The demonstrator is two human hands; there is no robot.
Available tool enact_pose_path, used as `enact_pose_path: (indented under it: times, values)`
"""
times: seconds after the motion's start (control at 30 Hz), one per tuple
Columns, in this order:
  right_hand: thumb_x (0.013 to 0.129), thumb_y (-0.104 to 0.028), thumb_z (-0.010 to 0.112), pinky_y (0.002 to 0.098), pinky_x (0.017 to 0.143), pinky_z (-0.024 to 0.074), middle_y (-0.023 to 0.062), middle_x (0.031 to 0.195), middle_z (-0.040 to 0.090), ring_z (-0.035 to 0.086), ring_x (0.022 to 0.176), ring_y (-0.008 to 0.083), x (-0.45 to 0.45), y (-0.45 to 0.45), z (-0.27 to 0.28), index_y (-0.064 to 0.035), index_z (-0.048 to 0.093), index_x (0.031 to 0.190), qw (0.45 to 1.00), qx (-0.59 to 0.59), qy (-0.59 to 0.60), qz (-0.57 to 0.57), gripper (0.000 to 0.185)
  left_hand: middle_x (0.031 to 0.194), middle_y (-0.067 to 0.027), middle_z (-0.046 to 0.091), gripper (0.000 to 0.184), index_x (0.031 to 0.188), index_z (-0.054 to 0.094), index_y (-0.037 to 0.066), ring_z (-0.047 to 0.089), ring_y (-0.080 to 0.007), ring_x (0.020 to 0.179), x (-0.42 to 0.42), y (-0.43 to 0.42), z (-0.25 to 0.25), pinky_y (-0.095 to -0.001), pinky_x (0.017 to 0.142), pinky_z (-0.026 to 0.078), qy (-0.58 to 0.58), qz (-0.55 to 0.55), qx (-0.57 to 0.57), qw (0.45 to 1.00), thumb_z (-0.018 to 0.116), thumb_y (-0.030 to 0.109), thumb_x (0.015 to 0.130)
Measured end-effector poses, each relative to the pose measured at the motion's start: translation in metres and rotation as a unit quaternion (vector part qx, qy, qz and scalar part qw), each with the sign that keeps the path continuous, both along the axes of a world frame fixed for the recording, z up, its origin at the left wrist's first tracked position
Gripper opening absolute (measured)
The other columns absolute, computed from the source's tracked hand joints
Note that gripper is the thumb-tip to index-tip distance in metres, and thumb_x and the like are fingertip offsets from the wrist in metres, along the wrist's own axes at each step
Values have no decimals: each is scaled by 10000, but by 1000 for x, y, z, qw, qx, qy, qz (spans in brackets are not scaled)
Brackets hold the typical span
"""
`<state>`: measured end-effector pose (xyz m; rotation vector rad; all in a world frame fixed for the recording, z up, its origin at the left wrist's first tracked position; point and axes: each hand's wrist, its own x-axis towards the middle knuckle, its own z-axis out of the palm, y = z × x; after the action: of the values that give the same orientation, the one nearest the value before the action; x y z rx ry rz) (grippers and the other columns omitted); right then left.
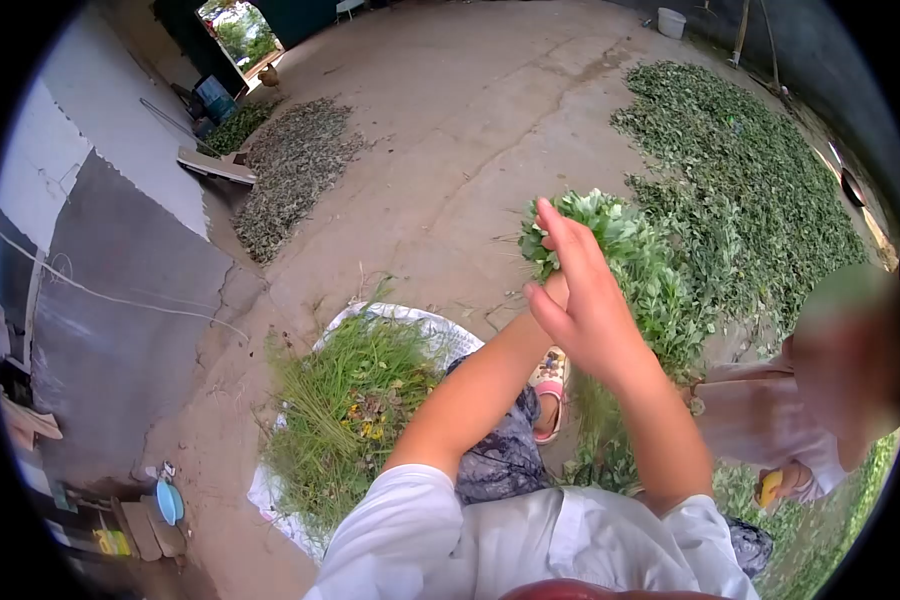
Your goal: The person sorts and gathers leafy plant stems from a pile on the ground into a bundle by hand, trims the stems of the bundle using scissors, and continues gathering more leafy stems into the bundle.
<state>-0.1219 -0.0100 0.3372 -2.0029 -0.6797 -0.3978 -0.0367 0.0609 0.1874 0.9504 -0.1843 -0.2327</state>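
Green leaves (625,240) show just beyond the straight-fingered, seemingly empty right hand (592,318), which hides the left hand, whose grip I cannot tell, while near left a sheet (460,341) presumably keeps grass (345,405) together.

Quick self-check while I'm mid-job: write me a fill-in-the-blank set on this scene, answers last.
1. The loose grass lies on a ______ sheet.
2. The open hand in front of the leafy greens is the person's own ______ one.
3. The other person's hand holds something coloured ______.
4. The bucket at the upper right is ______.

Missing words: white; right; yellow; white.
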Motion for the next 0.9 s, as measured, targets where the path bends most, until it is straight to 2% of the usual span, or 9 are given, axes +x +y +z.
enact_pose_path:
  times: [0.1,0.23,0.43,0.5,0.67,0.77,0.8,0.87,0.9]
  values:
    - [698,-68,533,371,923,322,219,1199,365,368,1119,348,-2,-52,-55,-20,234,1294,994,-7,7,-106,669,839,-48,559,223,989,517,53,531,-135,807,-2,-14,19,-280,704,440,199,-114,-28,973,450,215,851]
    - [669,-301,600,342,1005,224,245,1310,260,239,1240,325,-15,-91,-101,33,167,1305,949,-31,289,-121,839,899,-93,574,280,998,513,-14,540,-184,854,-1,-15,20,-346,765,458,243,-123,-37,962,483,211,836]
    - [661,-238,614,359,881,373,278,1132,442,447,1070,353,1,-61,-104,53,312,1201,946,-59,269,-171,684,924,-67,571,287,998,531,7,538,-169,837,-17,-32,30,-312,788,427,257,-156,-36,953,486,240,837]
    - [667,-199,602,381,750,433,270,960,533,539,899,358,7,-59,-106,59,378,1085,922,-20,328,-206,540,930,-52,570,287,1003,539,46,535,-161,847,-19,-37,22,-306,780,425,269,-144,18,952,494,272,832]
    - [690,-127,537,407,739,433,280,906,542,531,876,391,13,-67,-130,94,373,1086,925,-85,292,-229,482,1114,-53,498,518,1157,452,27,473,-160,990,-27,-46,18,-297,853,363,176,-117,74,975,590,338,766]
    - [724,-99,518,384,726,437,249,901,558,556,851,347,14,-79,-133,89,432,1031,961,27,180,-207,370,1140,-57,476,532,1165,438,24,456,-162,1009,-31,-50,23,-308,864,352,133,-117,127,976,580,355,774]
    - [742,-103,512,363,712,436,212,889,569,558,824,301,13,-84,-124,88,456,997,956,98,220,-165,324,1222,-78,410,597,1217,371,37,350,-179,1139,-35,-46,27,-330,953,253,79,-173,124,974,499,454,810]
    - [790,-121,491,295,660,424,86,831,573,518,740,156,10,-93,-101,46,526,916,914,231,318,-100,212,1248,-89,378,627,1242,328,27,326,-189,1159,-34,-42,30,-334,962,243,36,-207,139,968,497,451,812]
    - [790,-121,491,295,660,424,86,831,573,518,740,156,6,-95,-86,46,526,916,914,230,316,-105,212,1275,-101,347,659,1266,285,18,302,-200,1180,-37,-43,30,-337,971,232,2,-236,157,959,494,449,813]
